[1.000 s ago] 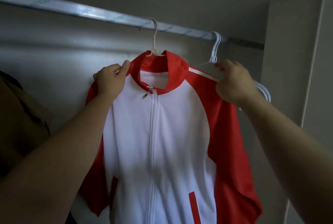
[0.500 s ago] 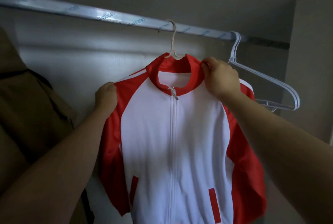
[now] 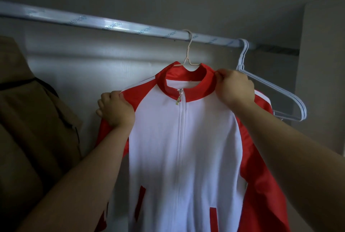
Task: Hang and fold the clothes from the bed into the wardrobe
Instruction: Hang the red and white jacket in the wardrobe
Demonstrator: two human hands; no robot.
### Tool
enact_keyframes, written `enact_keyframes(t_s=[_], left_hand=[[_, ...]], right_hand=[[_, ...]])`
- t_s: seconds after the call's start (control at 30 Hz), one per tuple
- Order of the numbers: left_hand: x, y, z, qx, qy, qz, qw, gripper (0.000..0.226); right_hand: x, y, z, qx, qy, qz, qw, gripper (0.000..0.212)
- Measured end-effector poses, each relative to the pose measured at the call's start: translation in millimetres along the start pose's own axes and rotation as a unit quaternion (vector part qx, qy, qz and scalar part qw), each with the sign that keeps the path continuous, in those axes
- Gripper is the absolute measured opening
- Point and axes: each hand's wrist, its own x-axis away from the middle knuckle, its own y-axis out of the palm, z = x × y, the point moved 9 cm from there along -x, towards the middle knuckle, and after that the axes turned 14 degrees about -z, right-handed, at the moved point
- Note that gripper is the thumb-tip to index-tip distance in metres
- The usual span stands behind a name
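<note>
Here the left hand (image 3: 116, 109) and right hand (image 3: 236, 90) grip the zipped red-and-white jacket (image 3: 205, 138).

Metal rail (image 3: 112, 24) runs L to R, sloping down, w/ blue printed lettering on its wrap. Bunch of empty white hangers (image 3: 276, 88) hooked near its R end. Brown garment (image 3: 28, 110) w/ dark band hangs far L. Pale back panel (image 3: 93, 63) behind, grey side wall (image 3: 321, 63) at R.

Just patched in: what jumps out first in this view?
The red and white zip jacket fills the centre, hanging on a thin hanger hooked over the wardrobe rail. The left hand grips its shoulder while the right hand pinches the collar. Bare white hangers hang to its right.
</note>
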Motion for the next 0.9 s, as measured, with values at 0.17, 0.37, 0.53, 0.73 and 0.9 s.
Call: enact_keyframes(t_s=[0.17,0.37,0.53,0.73,0.9], left_hand=[[14.6,21.1,8.0,-0.068,-0.014,-0.063,0.996,0.019],[6.7,28.8,54.2,-0.061,-0.021,-0.207,0.976,0.038],[40.0,-25.3,178.0,0.128,0.366,-0.097,0.917,0.033],[64.8,-12.1,234.1,-0.074,0.500,-0.206,0.838,0.078],[54.4,-18.3,239.9,-0.260,0.522,-0.230,0.779,0.039]], right_hand=[[1.2,-9.2,-3.4,0.053,-0.009,0.021,0.998,0.034],[2.7,-25.0,-0.1,0.038,-0.022,-0.014,0.999,0.049],[15.9,-20.3,10.5,0.064,-0.033,-0.111,0.991,0.041],[57.6,-20.2,-15.3,0.006,-0.115,-0.179,0.977,0.033],[93.0,-0.3,-47.8,-0.011,-0.125,-0.214,0.969,0.033]])
